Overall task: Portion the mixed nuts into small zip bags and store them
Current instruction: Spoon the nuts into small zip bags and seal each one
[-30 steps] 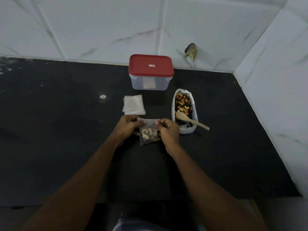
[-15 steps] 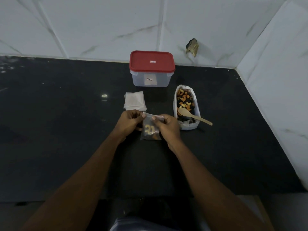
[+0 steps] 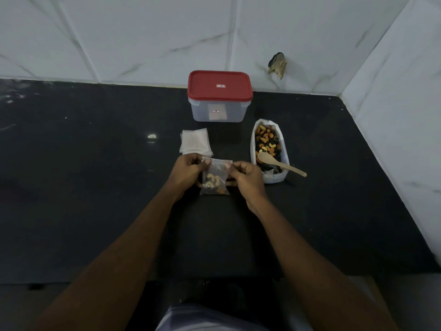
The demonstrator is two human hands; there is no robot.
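Observation:
A small clear zip bag (image 3: 214, 181) with cashews and dark nuts in its lower half hangs upright just above the black counter (image 3: 95, 199). My left hand (image 3: 187, 174) pinches its top left corner and my right hand (image 3: 247, 179) pinches its top right corner along the zip strip. To the right stands an open white bag of mixed nuts (image 3: 268, 151) with a wooden spoon (image 3: 279, 163) resting in it, handle pointing right. A stack of empty zip bags (image 3: 194, 142) lies just behind my left hand. A clear box with a red lid (image 3: 219, 95) stands shut at the back.
White marble-look tiled walls close the back and the right side of the counter. A dark broken spot (image 3: 278, 64) marks the back wall. The counter's front edge runs below my forearms.
Both hands keep pinching the top of the small bag; the bag has turned more upright and square. The view has shifted slightly, nothing else on the counter moved.

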